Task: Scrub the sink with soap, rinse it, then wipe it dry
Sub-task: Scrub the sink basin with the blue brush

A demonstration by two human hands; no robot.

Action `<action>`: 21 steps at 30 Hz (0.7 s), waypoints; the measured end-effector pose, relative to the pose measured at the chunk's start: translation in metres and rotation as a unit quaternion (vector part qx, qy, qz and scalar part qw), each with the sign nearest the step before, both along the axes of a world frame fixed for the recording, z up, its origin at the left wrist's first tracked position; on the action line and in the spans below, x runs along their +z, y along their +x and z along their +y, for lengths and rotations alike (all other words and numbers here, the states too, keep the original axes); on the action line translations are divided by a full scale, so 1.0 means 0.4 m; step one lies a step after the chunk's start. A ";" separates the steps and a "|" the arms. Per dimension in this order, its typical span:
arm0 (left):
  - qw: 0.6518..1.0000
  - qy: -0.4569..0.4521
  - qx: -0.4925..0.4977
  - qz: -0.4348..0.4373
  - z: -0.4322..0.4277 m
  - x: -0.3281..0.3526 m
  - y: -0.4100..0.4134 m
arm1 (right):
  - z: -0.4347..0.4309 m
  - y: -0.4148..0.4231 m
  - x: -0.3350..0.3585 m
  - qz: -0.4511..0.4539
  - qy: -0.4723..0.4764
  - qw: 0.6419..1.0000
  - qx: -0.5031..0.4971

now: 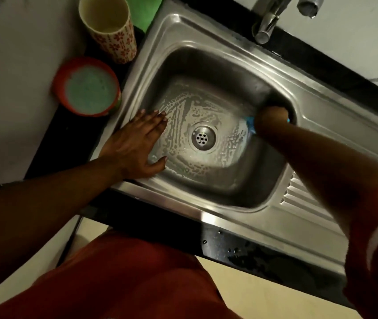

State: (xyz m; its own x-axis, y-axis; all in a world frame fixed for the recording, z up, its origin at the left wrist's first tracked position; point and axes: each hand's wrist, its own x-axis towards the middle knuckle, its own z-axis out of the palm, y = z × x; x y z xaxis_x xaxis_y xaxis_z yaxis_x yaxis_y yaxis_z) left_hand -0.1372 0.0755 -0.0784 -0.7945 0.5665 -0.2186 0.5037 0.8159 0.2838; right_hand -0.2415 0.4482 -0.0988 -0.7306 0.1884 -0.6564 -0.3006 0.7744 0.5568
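Note:
A stainless steel sink (234,54) fills the middle of the head view, its floor streaked with soapy foam around the round drain (203,138). My left hand (137,143) lies flat, fingers apart, on the sink's left rim and reaches over the inner wall. My right hand (272,122) is low inside the basin at its right wall, shut on a blue scrubber (250,124) of which only small edges show. The scrubber presses against the basin near the right corner.
A red tub of blue-green soap (86,88) and a flowered cup (109,28) stand on the dark counter left of the sink. A green cloth (147,12) lies behind them. The tap (273,14) rises at the back. A ribbed drainboard (303,196) lies to the right.

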 end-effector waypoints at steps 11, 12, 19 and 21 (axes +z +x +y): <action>1.000 -0.017 0.005 -0.012 0.002 0.016 -0.002 | -0.090 0.286 0.005 -0.190 -0.080 0.978 -0.041; 1.000 -0.013 0.006 -0.011 0.000 0.016 -0.003 | -0.098 0.291 0.001 -0.208 -0.090 0.973 -0.047; 1.000 0.001 0.001 -0.001 0.000 0.006 -0.002 | -0.330 0.245 -0.061 -0.250 -0.252 0.931 -0.086; 1.000 0.012 0.003 0.004 0.002 0.002 -0.003 | -0.445 0.207 -0.083 -0.208 -0.313 0.926 -0.049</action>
